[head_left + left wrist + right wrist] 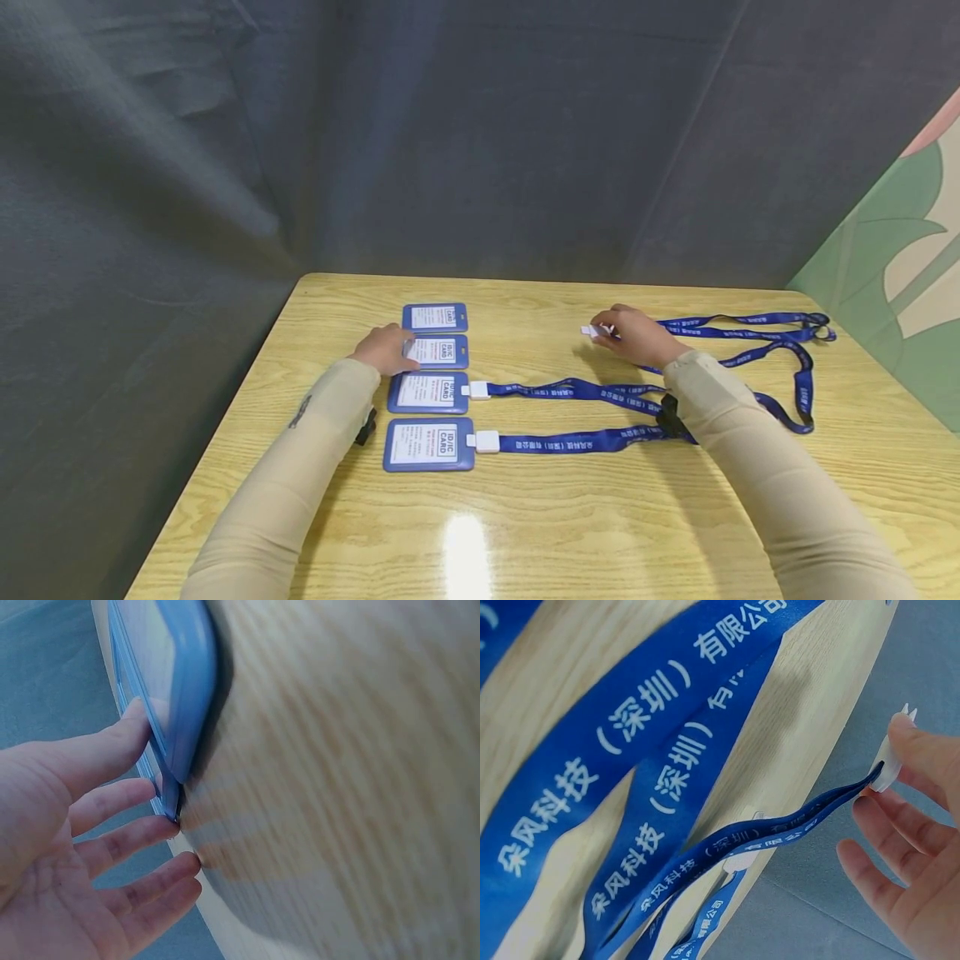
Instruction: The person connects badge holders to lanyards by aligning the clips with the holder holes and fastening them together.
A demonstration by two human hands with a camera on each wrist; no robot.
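Note:
My left hand is at the left end of a blue badge holder, second from the back in a column. Its thumb and index finger lie along opposite long edges and pinch it; the remaining fingers spread near the tabletop in the left wrist view. A white card with "ID/IC CARD" print shows inside. Further right, my right hand pinches a white plastic clip between thumb and forefinger, raised above the table. From that clip trails a blue lanyard with white lettering.
Two nearer badge holders are joined by white clips to blue lanyards stretching right. At the back lies a holder without a lanyard. Another lanyard lies back right. Dark cloth hangs behind the wooden table.

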